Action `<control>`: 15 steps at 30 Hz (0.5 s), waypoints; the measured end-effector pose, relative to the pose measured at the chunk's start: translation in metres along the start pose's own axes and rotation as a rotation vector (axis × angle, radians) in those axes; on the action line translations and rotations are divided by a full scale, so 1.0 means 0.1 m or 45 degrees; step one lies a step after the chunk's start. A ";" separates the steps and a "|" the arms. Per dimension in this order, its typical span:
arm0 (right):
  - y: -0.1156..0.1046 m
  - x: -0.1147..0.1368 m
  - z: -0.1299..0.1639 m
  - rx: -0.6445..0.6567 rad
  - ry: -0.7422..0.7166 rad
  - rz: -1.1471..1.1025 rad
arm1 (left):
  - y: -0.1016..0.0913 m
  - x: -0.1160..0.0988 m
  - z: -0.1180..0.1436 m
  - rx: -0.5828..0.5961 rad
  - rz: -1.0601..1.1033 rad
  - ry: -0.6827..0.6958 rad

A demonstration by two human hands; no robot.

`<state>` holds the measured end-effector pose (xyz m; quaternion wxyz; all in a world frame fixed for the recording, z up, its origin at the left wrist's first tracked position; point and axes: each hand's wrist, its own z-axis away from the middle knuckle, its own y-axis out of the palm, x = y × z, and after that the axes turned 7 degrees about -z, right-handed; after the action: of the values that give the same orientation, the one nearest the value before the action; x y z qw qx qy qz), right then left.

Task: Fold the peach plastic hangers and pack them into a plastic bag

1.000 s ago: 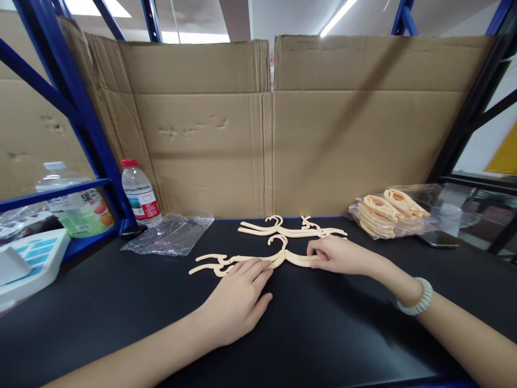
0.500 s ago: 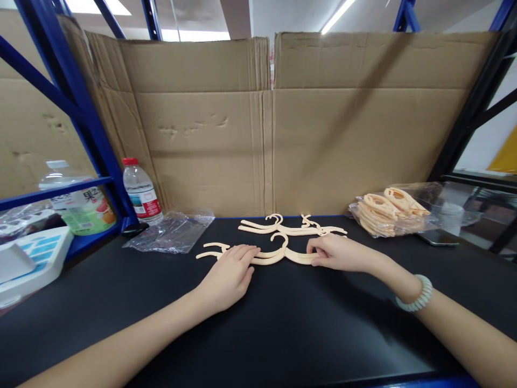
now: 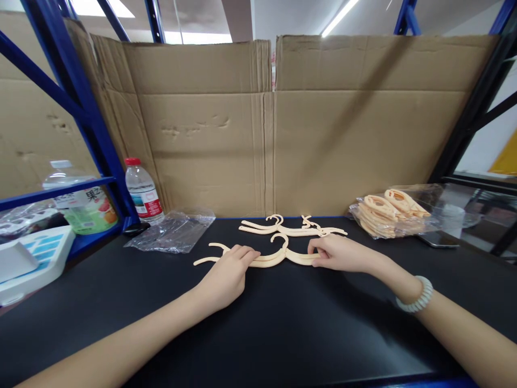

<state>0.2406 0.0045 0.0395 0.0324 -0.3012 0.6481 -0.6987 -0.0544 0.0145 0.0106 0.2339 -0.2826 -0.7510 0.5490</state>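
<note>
A cream plastic hanger (image 3: 278,256) lies flat on the black table (image 3: 283,334), its hook pointing away from me. My left hand (image 3: 226,275) pinches its left arm, with the fingertips curled over it. My right hand (image 3: 339,253), with a pale bead bracelet on the wrist, pinches the hanger's right arm. A second cream hanger (image 3: 291,227) lies just behind, close to the cardboard wall, and neither hand touches it.
A clear bag of cream hangers (image 3: 385,211) sits at the right, a phone (image 3: 438,240) beside it. An empty plastic bag (image 3: 172,231) and a water bottle (image 3: 141,189) are at the left. Cardboard sheets (image 3: 266,129) wall the back. Blue rack posts (image 3: 81,108) stand left.
My left hand has slid left along the near hanger and curled from lying flat to pinching its arm. My right hand has kept its hold.
</note>
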 end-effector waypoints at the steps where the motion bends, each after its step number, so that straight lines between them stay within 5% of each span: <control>1: 0.00 0.00 0.00 0.005 0.003 0.000 | -0.04 0.03 0.00 0.010 -0.007 -0.009; 7: -0.02 -0.07 0.01 0.039 0.015 -0.018 | -0.35 0.34 -0.01 0.276 0.017 0.043; 15: -0.26 -0.30 0.09 0.011 0.039 -0.101 | -0.48 0.57 -0.05 0.363 0.110 0.083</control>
<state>0.2781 0.0140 0.0525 -0.0038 -0.3158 0.6330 -0.7068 -0.1009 0.0447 0.0605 0.2723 -0.2961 -0.6446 0.6502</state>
